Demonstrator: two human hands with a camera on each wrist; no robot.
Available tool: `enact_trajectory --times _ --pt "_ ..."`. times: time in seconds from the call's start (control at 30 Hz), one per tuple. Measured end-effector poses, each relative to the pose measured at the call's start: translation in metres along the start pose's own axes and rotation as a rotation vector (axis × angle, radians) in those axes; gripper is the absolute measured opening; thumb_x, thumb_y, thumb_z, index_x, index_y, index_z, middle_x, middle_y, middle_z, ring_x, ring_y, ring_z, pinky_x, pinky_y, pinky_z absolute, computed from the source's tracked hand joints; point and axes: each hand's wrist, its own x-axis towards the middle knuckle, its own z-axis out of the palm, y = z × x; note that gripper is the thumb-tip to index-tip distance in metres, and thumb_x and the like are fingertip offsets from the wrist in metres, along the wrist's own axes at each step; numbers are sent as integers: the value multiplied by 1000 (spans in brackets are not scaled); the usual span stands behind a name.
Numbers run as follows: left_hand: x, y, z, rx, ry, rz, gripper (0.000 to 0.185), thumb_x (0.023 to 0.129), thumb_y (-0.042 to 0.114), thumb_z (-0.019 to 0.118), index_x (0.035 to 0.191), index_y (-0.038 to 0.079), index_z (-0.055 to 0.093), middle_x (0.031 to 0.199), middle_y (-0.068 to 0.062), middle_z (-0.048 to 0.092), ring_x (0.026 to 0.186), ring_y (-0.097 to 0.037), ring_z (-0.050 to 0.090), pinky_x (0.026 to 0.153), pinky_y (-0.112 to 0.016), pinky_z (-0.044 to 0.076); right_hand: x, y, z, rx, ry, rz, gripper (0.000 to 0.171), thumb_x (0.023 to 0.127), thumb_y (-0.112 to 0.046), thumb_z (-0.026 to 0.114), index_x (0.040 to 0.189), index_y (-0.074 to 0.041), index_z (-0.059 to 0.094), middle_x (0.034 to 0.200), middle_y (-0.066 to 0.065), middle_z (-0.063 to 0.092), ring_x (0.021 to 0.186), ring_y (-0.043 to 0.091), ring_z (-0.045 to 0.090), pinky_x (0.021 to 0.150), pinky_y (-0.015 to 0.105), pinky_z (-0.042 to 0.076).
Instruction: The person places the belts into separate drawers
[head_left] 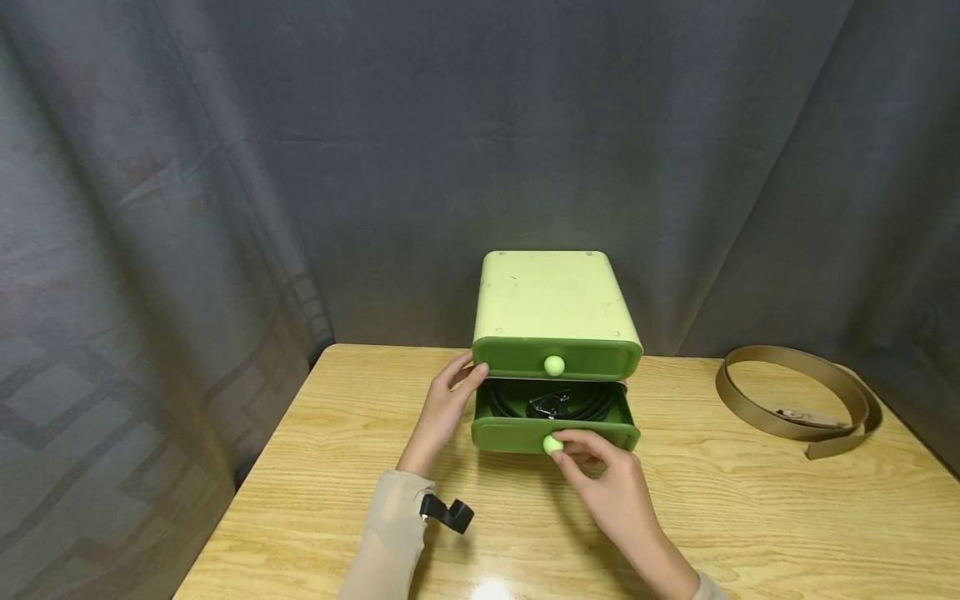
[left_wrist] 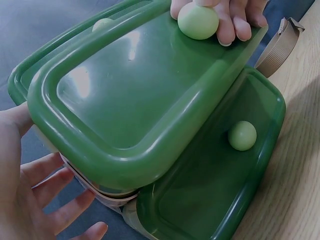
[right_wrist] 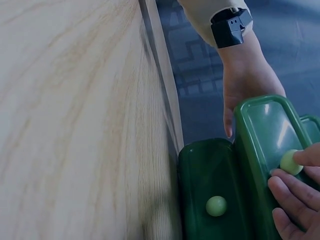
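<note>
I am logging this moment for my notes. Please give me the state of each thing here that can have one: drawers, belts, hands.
Lower drawer: pulled partly open, a coiled black belt inside.
Upper drawer: closed.
Tan belt: loosely looped, lying on the wooden table, apart from the green drawer box.
Right hand: pinches the lower drawer's knob.
Left hand: fingers straight, against the box's left side.

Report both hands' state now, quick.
Left hand: open, fingers straight against the left side of the cabinet.
Right hand: pinching the knob of the pulled-out lower drawer.
</note>
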Motion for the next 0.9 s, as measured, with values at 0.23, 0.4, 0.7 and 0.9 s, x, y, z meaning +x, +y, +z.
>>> enact_trajectory --times 0.23,0.4,0.7,0.9 --pt "0 0 0 3 1 -1 52 98 36 62 145 14 52 148 -7 48 132 -30 47 108 -51 38 2 1 0 -1 -7 12 29 80 -1 81 100 -21 76 83 -16 71 77 4 66 69 29 55" --pt "-1 1 0 1 3 0 52 98 36 62 145 14 53 147 -7 48 132 -29 47 108 -50 38 2 1 0 -9 -6 23 28 81 -3 80 101 -22 76 84 -16 72 78 4 66 69 30 55" --pt "-1 1 0 7 2 4 52 99 36 61 145 14 52 148 -8 48 132 -29 47 108 -50 38 6 2 2 3 5 12 28 80 0 81 100 -18 76 84 -15 72 77 5 66 70 32 56" --pt "-1 2 0 11 4 -1 52 99 37 61 145 15 52 147 -7 48 132 -28 48 107 -50 39 9 3 3 0 11 -3 27 80 0 81 100 -16 76 83 -14 72 76 5 66 70 34 56"
